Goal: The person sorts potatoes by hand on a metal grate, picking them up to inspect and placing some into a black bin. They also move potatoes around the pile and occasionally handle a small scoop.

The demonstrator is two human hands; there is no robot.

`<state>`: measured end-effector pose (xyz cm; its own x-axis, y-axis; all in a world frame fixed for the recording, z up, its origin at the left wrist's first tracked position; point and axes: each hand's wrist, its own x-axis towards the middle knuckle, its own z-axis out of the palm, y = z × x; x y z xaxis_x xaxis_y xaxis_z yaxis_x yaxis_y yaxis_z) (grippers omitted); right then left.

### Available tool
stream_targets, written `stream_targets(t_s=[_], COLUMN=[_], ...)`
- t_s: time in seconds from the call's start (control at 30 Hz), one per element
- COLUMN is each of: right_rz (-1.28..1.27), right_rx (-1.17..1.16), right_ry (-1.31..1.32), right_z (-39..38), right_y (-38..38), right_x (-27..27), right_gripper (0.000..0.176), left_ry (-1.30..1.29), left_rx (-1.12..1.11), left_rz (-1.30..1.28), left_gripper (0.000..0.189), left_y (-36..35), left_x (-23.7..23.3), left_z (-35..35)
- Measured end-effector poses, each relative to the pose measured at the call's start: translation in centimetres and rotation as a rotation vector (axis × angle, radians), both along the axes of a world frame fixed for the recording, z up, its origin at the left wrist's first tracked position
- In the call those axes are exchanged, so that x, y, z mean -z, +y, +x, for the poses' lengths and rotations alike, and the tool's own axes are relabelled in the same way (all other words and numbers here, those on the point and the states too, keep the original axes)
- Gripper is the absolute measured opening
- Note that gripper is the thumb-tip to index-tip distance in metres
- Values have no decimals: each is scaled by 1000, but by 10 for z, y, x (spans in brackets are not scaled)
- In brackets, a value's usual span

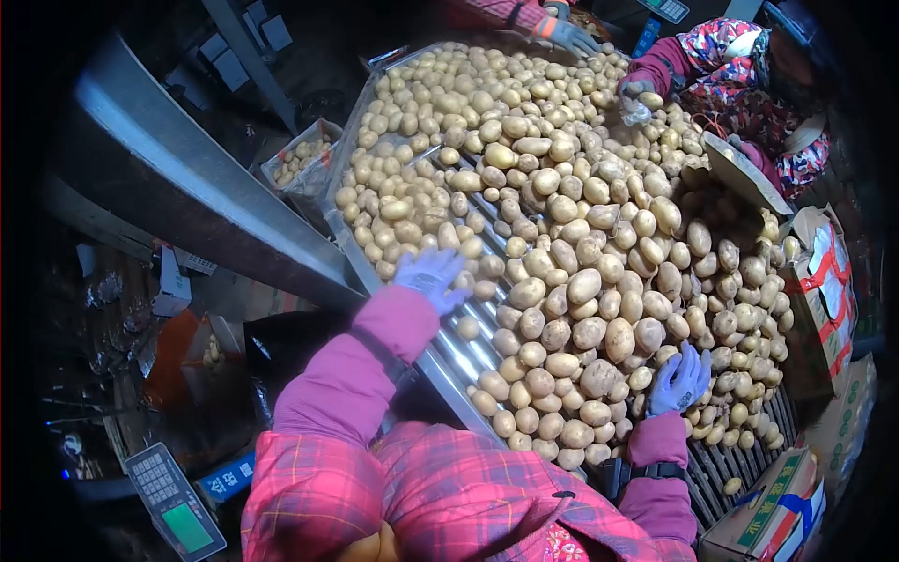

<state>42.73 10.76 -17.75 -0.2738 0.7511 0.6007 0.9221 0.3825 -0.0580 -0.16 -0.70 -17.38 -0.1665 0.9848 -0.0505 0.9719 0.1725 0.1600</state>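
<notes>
A large heap of potatoes (582,286) covers a metal sorting table, with bare steel bars (459,351) showing through near its left side. My left hand (431,278), in a lavender glove, reaches to the left edge of the heap. Its fingers are spread against several potatoes, and none is gripped. On the near right side of the heap, my right hand (680,379), gloved the same way, rests with fingers apart on the potatoes. Part of its palm is hidden from view.
A co-worker's gloved hand (640,91) is at the far right of the heap; another person's glove (573,37) is at the back. Cartons (770,510) line the right side. A digital scale (175,501) stands lower left. A steel beam (206,187) slants down beside the table.
</notes>
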Motion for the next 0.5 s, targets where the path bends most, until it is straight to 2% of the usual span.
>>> stream_targets(t_s=[0.03,0.07,0.17,0.27,0.3,0.4,0.43,0.5], right_rz=[-6,-12,22,-4,7,13,0,-18], right_rx=[6,10,-9,2,-1,-1,1,10], right_ry=[-6,-9,9,9,1,-8,-7,-10], right_z=[0,-2,-8,-9,-9,-6,-7,-10], right_y=[-1,-2,-2,-3,-3,0,-1,-2], right_x=[0,-1,-5,-8,-8,-4,-6,-9], right_gripper=[27,27,26,26,26,25,25,25], left_ry=[80,162,-44,-101,-24,-71,-152,-193], left_rx=[28,54,-35,-77,-107,-150,-169,-248], left_rz=[169,338,-43,172,410,284,296,235], left_gripper=[57,52,48,46,44,45,51,55], left_y=[-1,0,9,28,38,65,77,98], left_x=[22,18,-2,-3,1,-5,17,17], left_z=[-6,-7,-7,-25,-31,-56,-68,-71])
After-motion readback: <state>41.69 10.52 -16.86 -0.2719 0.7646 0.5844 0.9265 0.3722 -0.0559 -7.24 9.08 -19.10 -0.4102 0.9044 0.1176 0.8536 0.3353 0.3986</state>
